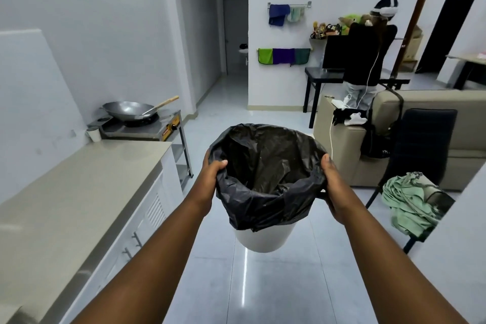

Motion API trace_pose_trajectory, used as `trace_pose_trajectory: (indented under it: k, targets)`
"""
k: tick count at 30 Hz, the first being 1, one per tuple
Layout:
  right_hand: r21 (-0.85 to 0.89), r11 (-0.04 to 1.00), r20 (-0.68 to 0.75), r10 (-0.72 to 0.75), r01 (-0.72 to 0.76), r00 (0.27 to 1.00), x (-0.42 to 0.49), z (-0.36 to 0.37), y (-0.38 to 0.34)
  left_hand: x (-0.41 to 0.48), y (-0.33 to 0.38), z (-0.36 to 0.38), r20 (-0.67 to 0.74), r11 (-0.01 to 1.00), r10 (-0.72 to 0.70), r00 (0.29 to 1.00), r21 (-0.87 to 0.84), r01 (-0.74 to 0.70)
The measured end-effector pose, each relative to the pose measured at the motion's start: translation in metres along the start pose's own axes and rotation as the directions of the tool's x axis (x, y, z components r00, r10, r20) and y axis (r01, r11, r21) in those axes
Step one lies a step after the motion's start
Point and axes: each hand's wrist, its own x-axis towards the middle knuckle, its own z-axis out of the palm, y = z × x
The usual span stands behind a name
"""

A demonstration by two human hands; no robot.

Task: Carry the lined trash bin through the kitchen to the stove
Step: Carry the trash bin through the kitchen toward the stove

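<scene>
The person held the white bin [264, 238] out in front at arm's length, clear of the floor [263, 284]; the left hand [211, 179] was closed on the left side of the rim with its thumb hooked over the black bag [265, 166], and the right hand [334, 187] was closed on the right side the same way. The stove [147, 127] stood ahead and to the left, beyond the end of the counter [79, 187], with a wok [127, 109] on top; the bin was well short of it. The likeliest trouble was the grip itself; both hands pressed through loose plastic, so the liner could slide on the rim and the bin could slip or tilt. The tiles looked glossy, which could cost a footing; a chair [420, 144] draped with green cloth [406, 202] stood near on the right and might catch an elbow. Turning left too early could knock the bin against the counter's corner; the wok's wooden handle [165, 102] stuck out toward the walkway and could be bumped on arrival.
</scene>
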Motion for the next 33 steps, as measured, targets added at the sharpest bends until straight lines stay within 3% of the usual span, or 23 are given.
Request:
trace_pose_trajectory:
  k: [14,33]
  targets:
    - [0.005,0.999,0.074,-0.034,0.034,0.997,0.256,-0.057,-0.031,0.228,0.002,0.065,-0.094,0.999,0.050,0.994,-0.009,-0.051]
    - [-0.017,1.000,0.040,0.004,-0.004,0.999,0.614,0.006,-0.046,0.594,0.025,0.007,-0.068,1.000,0.003,0.998,-0.006,-0.004]
